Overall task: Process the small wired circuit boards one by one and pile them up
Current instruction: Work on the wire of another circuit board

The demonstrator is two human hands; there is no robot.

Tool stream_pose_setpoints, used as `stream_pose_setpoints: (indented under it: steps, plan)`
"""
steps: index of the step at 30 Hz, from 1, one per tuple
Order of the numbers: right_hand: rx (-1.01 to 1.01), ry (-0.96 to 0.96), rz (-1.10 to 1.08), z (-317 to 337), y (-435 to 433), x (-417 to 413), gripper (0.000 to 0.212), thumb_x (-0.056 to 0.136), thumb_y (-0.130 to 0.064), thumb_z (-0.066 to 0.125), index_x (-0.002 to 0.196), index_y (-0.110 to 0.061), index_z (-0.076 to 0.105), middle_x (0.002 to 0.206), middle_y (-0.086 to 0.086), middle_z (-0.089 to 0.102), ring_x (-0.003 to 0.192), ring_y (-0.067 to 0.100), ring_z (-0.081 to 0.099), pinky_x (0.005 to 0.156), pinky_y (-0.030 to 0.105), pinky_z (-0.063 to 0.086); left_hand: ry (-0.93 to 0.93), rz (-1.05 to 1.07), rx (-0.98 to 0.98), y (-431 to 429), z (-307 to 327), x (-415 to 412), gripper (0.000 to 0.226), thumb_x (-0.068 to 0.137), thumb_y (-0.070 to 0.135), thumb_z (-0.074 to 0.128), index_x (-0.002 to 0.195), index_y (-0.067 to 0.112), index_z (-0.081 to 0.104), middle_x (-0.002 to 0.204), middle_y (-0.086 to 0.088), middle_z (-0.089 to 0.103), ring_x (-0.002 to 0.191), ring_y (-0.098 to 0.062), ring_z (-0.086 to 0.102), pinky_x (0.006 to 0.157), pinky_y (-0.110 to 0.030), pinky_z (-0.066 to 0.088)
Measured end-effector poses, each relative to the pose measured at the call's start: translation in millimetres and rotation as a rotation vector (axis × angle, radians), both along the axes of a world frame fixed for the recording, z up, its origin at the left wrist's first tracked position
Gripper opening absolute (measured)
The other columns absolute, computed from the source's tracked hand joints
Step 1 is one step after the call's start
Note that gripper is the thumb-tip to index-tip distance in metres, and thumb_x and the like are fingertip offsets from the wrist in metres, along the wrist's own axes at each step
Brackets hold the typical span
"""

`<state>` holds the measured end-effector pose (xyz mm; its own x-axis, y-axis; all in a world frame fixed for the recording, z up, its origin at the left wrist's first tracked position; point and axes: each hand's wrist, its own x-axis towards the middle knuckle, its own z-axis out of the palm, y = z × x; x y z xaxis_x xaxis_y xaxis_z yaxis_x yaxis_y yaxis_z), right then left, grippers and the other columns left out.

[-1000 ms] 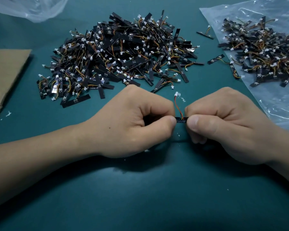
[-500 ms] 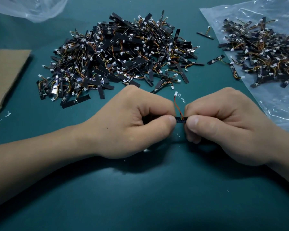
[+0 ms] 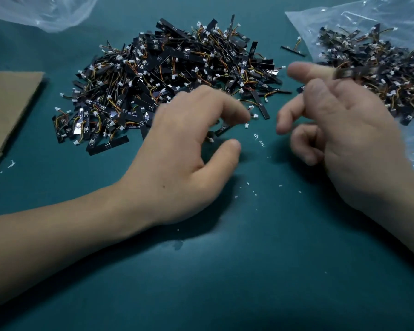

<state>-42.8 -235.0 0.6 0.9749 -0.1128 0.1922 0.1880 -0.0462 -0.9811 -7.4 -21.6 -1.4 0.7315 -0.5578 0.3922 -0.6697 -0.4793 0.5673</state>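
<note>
Parted now: left hand [image 3: 184, 149], spread and empty, reaches the centre pile [image 3: 177, 68]; right hand [image 3: 344, 130] swings a blurred board [image 3: 343, 72] rightward, grip unclear. That piece looks done.

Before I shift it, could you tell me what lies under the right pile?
A clear plastic bag, spread on the teal table. The right hand hides the pile's near left part.
</note>
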Motion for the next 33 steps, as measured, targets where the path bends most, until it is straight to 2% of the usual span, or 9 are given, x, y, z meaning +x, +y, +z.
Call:
stream_pose_setpoints:
  steps: [2, 5, 10, 17, 20, 23, 27, 30, 33]
  plan:
    - [-0.056, -0.002, 0.033, -3.4, 1.8, -1.0, 0.023, 0.103, -0.028, 0.049, 0.121, -0.022, 0.063, 0.066, -0.001, 0.063, 0.043, 0.010, 0.041, 0.042, 0.016, 0.034, -0.116, 0.129, 0.302, -2.5, -2.1, -4.1, 0.035, 0.088, 0.045, 0.050, 0.119, 0.031, 0.059, 0.137, 0.008, 0.051, 0.130, -0.021, 0.042, 0.100, -0.037, 0.024]
    - [-0.178, -0.021, 0.061, -5.8, 4.6, -6.0, 0.019, 0.100, -0.023, 0.056, 0.116, -0.024, 0.068, 0.064, 0.003, 0.061, 0.046, 0.006, 0.043, 0.047, 0.014, 0.036, -0.148, 0.177, 0.513, -5.4, -2.3, -8.0, 0.042, 0.089, 0.057, 0.043, 0.120, 0.033, 0.056, 0.138, 0.007, 0.047, 0.132, -0.025, 0.036, 0.102, -0.044, 0.022]
    - [-0.382, -0.034, 0.100, -5.3, 6.2, -9.2, 0.016, 0.099, -0.021, 0.059, 0.092, -0.020, 0.073, 0.058, 0.002, 0.059, 0.047, 0.004, 0.047, 0.050, 0.011, 0.035, -0.181, 0.150, 0.486, -5.1, -0.3, -6.6, 0.038, 0.093, 0.049, 0.043, 0.120, 0.028, 0.060, 0.122, 0.009, 0.056, 0.113, -0.024, 0.047, 0.094, -0.040, 0.027]
    - [-0.552, -0.038, 0.129, -6.1, 9.2, -11.9, 0.009, 0.095, -0.027, 0.062, 0.095, -0.027, 0.072, 0.062, -0.005, 0.060, 0.052, 0.011, 0.051, 0.053, 0.021, 0.041, -0.167, 0.120, 0.330, -4.8, -0.9, -6.7, 0.017, 0.094, 0.028, 0.054, 0.103, 0.033, 0.067, 0.095, 0.016, 0.061, 0.095, -0.018, 0.049, 0.084, -0.037, 0.024]
    - [-0.657, -0.028, 0.120, -6.0, 10.5, -12.9, 0.018, 0.092, -0.031, 0.063, 0.109, -0.031, 0.068, 0.066, -0.007, 0.061, 0.055, 0.014, 0.054, 0.057, 0.023, 0.041, -0.163, 0.120, 0.322, -3.4, -2.1, -4.6, 0.013, 0.095, 0.030, 0.055, 0.100, 0.036, 0.066, 0.101, 0.016, 0.060, 0.098, -0.017, 0.049, 0.084, -0.033, 0.019]
    - [-0.813, -0.037, 0.062, -7.9, 13.5, -14.5, 0.027, 0.089, -0.035, 0.064, 0.116, -0.037, 0.065, 0.072, -0.012, 0.065, 0.063, 0.011, 0.059, 0.061, 0.036, 0.049, -0.168, 0.111, 0.312, -3.0, -3.9, -2.9, 0.010, 0.094, 0.031, 0.057, 0.099, 0.036, 0.065, 0.110, 0.019, 0.062, 0.106, -0.015, 0.050, 0.086, -0.032, 0.017]
    - [-0.986, -0.032, -0.039, -6.8, 15.6, -14.7, 0.041, 0.086, -0.044, 0.060, 0.126, -0.037, 0.062, 0.090, -0.018, 0.057, 0.078, 0.003, 0.048, 0.076, 0.041, 0.052, -0.166, 0.059, 0.215, -3.0, -6.3, -1.1, 0.014, 0.092, 0.023, 0.065, 0.096, 0.035, 0.071, 0.101, 0.020, 0.068, 0.099, -0.015, 0.055, 0.083, -0.036, 0.020]
    - [-1.006, 0.015, -0.021, -3.6, 16.0, -14.0, 0.037, 0.086, -0.049, 0.056, 0.120, -0.039, 0.067, 0.099, -0.015, 0.052, 0.096, 0.011, 0.054, 0.085, 0.044, 0.052, -0.138, 0.044, 0.163, -2.0, -7.3, 0.7, 0.018, 0.090, 0.020, 0.068, 0.097, 0.036, 0.071, 0.096, 0.021, 0.067, 0.096, -0.012, 0.055, 0.083, -0.036, 0.020]
    - [-1.016, 0.013, -0.010, -4.2, 16.7, -13.0, 0.023, 0.088, -0.048, 0.055, 0.106, -0.038, 0.065, 0.096, -0.013, 0.052, 0.092, 0.012, 0.053, 0.081, 0.045, 0.051, -0.134, 0.053, 0.171, -1.6, -7.3, 1.8, 0.020, 0.089, 0.022, 0.067, 0.104, 0.037, 0.066, 0.102, 0.022, 0.063, 0.099, -0.009, 0.053, 0.085, -0.033, 0.021]
